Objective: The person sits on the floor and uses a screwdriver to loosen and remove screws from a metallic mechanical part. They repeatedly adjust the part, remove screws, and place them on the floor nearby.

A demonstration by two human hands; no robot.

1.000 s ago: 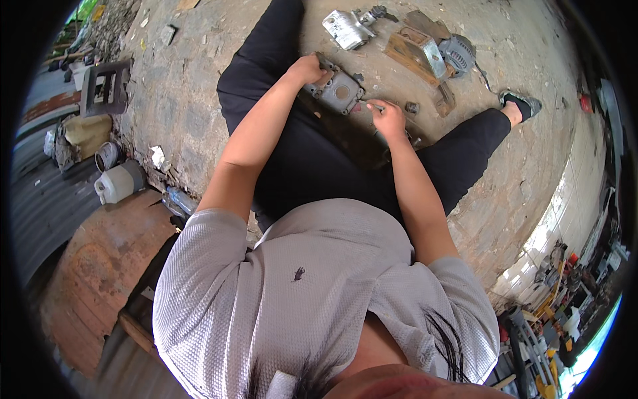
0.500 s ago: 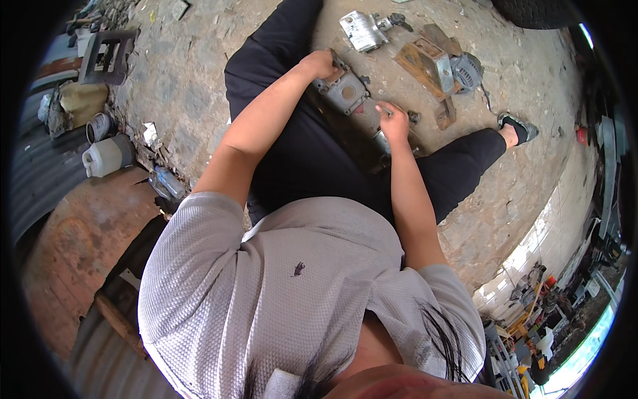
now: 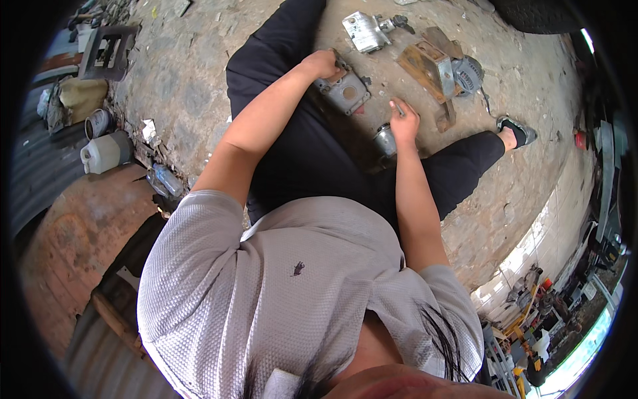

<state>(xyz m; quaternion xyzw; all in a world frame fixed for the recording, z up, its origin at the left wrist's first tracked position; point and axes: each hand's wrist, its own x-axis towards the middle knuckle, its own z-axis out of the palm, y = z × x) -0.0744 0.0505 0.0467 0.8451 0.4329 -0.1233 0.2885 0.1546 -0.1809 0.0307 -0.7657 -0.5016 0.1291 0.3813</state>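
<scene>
My left hand grips the far left edge of a grey metal housing, which has a round opening in its face and rests on the ground between my legs. My right hand is raised to the right of the housing, apart from it, fingers curled and thumb pressed in. Something small and thin seems to be between the fingers, too small to name. A shiny metal cylinder stands just left of my right wrist, partly hidden by it.
Beyond my hands lie a silver metal part, a rusty box-shaped bracket and a finned round grey part. A tyre is at the far right. On the left are a plastic jug, clear bottles and rusty sheet metal.
My right hand has moved slightly right, away from the housing, uncovering more of the metal cylinder. My left hand stays on the housing.
</scene>
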